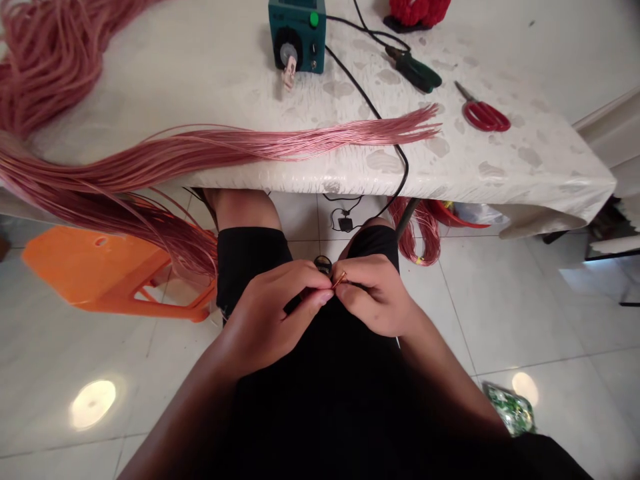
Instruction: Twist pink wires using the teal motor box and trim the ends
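Observation:
Over my lap, my left hand (280, 310) and my right hand (375, 293) meet with fingertips almost touching. Between them is a short, thin copper-coloured piece (339, 279), tilted up to the right. My left thumb and forefinger pinch its lower end, while the right thumb and forefinger close round its other part. Just beyond the fingertips a small dark round thing with pale marks (323, 264) shows, partly hidden. In front of me, a long bundle of pink cords (260, 145) lies along the table's near edge, its cut ends fanned out to the right.
On the patterned tablecloth (470, 173) stand a teal machine with a green button (300, 40), green-handled pliers (415, 70) and red scissors (485, 115). A black cable (404, 160) hangs over the edge. An orange stool (100, 273) is at left, holding drooping cords.

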Action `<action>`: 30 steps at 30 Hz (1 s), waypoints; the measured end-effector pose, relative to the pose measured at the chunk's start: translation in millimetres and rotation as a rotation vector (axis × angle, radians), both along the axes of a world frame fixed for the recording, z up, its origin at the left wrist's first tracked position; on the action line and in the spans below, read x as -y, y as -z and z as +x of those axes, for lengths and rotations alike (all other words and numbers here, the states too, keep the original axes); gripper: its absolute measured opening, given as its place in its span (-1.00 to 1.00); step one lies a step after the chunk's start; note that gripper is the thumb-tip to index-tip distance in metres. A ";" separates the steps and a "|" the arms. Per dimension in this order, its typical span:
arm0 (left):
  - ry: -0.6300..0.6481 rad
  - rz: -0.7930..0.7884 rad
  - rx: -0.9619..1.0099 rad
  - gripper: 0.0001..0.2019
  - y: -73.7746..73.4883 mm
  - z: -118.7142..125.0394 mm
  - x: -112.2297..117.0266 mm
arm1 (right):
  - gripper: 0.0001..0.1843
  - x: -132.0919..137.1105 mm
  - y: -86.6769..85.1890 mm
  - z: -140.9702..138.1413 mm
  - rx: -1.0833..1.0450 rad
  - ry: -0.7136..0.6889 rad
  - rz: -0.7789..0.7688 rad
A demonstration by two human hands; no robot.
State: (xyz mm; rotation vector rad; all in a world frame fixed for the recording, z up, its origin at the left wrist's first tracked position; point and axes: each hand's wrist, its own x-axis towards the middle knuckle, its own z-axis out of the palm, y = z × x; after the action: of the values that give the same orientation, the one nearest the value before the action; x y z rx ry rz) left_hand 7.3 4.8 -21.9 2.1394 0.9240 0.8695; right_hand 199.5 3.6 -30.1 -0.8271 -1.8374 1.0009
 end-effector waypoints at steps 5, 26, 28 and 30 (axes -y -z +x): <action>-0.013 0.001 -0.005 -0.88 0.1 0.1 0.5 | -0.84 2.4 -2.6 -2.5 0.022 0.104 0.047; -0.054 0.108 -0.169 -0.90 -12.0 -3.1 -3.2 | -0.88 8.0 -6.2 -7.5 0.200 0.232 0.088; -0.074 0.131 -0.244 -0.89 -16.9 -3.3 -3.2 | -0.90 8.1 -8.3 -7.2 0.275 0.211 0.121; -0.087 0.141 -0.316 -0.88 -21.5 -2.9 -3.2 | -0.92 7.9 -9.9 -6.5 0.339 0.190 0.144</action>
State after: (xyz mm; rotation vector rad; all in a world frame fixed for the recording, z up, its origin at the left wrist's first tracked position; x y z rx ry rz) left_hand 4.3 8.0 -0.4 2.4206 1.1496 0.6643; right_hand 192.9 -4.3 -20.2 -1.1101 -2.0397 0.6282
